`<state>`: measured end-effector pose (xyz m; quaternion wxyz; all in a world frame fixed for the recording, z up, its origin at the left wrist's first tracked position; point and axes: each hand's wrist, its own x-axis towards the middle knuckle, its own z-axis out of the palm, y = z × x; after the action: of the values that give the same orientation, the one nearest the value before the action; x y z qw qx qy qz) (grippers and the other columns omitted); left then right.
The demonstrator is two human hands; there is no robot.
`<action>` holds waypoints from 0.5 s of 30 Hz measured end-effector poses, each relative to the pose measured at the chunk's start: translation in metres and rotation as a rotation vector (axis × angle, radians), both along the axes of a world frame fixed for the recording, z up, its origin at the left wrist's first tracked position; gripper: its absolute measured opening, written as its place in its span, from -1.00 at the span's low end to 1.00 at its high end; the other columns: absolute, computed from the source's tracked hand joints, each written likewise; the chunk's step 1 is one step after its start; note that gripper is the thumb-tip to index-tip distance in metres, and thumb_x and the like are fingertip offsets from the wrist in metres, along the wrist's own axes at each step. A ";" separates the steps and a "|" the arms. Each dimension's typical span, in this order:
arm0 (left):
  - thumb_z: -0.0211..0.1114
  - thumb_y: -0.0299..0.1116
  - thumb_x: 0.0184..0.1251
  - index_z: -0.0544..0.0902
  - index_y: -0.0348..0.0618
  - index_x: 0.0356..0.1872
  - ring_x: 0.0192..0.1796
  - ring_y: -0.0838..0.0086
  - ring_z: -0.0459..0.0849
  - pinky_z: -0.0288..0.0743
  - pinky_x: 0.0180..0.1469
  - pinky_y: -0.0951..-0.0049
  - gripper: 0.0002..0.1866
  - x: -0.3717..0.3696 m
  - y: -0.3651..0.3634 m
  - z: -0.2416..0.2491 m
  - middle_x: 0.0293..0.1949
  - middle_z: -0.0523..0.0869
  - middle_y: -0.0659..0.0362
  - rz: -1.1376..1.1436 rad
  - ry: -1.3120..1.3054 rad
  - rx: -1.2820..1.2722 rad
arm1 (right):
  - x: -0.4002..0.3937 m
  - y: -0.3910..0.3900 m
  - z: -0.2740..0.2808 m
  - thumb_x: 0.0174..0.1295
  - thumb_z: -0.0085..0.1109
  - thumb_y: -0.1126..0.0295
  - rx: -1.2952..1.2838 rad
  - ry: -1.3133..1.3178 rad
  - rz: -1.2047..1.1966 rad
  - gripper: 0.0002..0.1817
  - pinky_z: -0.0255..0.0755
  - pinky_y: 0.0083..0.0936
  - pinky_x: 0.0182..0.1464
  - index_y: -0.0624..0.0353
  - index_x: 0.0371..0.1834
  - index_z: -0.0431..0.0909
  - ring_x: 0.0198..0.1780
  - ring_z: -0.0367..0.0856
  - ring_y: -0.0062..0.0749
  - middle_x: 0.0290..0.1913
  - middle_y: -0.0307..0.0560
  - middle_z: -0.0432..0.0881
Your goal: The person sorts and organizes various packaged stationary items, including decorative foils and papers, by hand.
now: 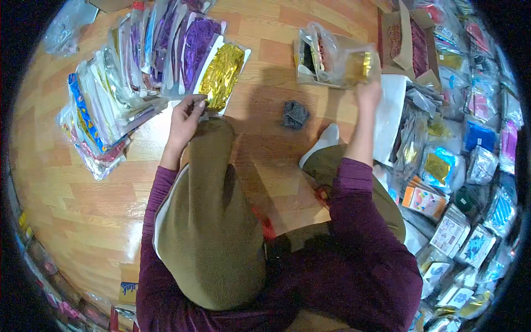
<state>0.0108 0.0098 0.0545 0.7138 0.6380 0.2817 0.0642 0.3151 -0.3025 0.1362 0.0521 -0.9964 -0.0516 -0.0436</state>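
Note:
My left hand point(187, 117) pinches the lower edge of a gold foil fringe pack point(222, 74) on a white card. That pack leans at the end of a fanned row of clear-bagged packs, beside a purple foil pack point(200, 52). Over on the right, my right hand point(367, 94) is blurred by motion, its fingers closed on a small clear packet with gold foil point(358, 65). It is held at the right end of an open cardboard box point(332, 83), in which several bagged packs stand.
A grey folded cloth point(296, 114) lies on the wood floor point(271, 144) between my feet. At the upper right is a carton point(425, 27) of red packs. Many bagged goods point(437, 166) cover the right side. A patterned blue pack point(86, 113) lies left.

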 end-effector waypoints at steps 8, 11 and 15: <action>0.12 -0.43 0.21 0.53 -0.34 -0.19 -0.32 0.57 0.53 0.39 -0.20 0.55 -0.79 -0.004 0.008 -0.010 -0.37 0.62 0.13 -0.025 0.060 0.211 | -0.041 0.067 -0.020 -0.06 0.07 0.42 0.192 0.141 0.260 -0.57 0.39 -0.22 -0.12 0.17 -0.02 0.44 -0.19 0.54 0.07 -0.31 0.26 0.56; 0.16 -0.43 0.16 0.53 -0.33 -0.22 -0.33 0.52 0.56 0.40 -0.21 0.54 -0.79 -0.005 0.006 -0.015 -0.39 0.62 0.08 0.028 0.083 0.310 | -0.048 0.066 -0.005 -0.02 0.10 0.38 0.241 0.363 0.195 -0.49 0.40 -0.32 -0.12 0.17 0.09 0.36 -0.16 0.56 -0.03 -0.23 0.24 0.56; 0.23 -0.44 0.03 0.52 -0.29 -0.22 -0.23 0.24 0.55 0.40 -0.16 0.36 -0.74 0.005 0.000 -0.003 -0.30 0.56 -0.01 0.060 0.162 0.595 | -0.053 0.041 -0.038 -0.04 0.14 0.38 0.255 0.232 0.443 -0.46 0.38 -0.22 -0.09 0.25 0.08 0.33 -0.11 0.52 0.03 -0.11 0.26 0.51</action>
<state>0.0154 0.0095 0.0518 0.4686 0.8134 0.3252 0.1140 0.2620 -0.2617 0.0982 0.1910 -0.9444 -0.2561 0.0772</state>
